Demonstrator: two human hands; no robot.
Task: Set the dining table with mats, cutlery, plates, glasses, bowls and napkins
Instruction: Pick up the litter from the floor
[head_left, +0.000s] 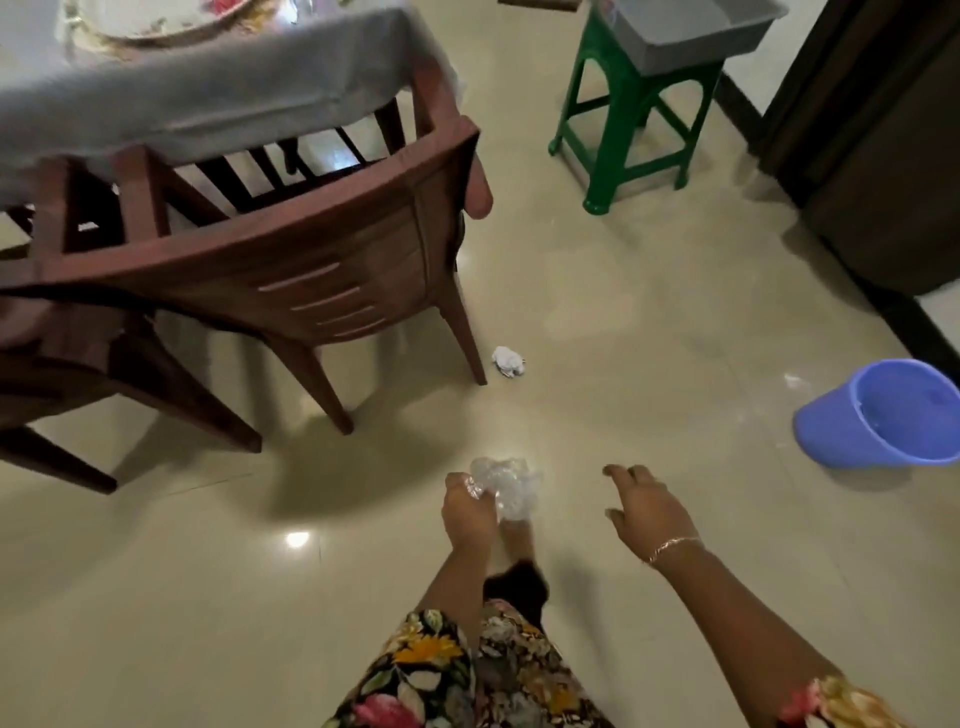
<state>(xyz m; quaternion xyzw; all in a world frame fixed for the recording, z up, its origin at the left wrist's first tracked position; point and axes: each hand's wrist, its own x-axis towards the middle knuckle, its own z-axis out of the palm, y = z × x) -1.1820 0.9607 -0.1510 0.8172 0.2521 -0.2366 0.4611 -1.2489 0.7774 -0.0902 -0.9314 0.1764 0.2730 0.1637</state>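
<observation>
My left hand grips a crumpled wad of clear plastic wrap above the tiled floor. To its right my right hand hovers with fingers spread and relaxed, holding nothing; a thin bracelet sits on its wrist. A small crumpled white paper ball lies on the floor near a chair leg, ahead of both hands. At the top left stands the dining table with a grey cloth, where a plate on a mat is partly in view.
A brown wooden chair is tucked at the table, another sits at the far left. A green plastic stool carries a grey tub. A blue bucket stands at the right, beside a dark cabinet.
</observation>
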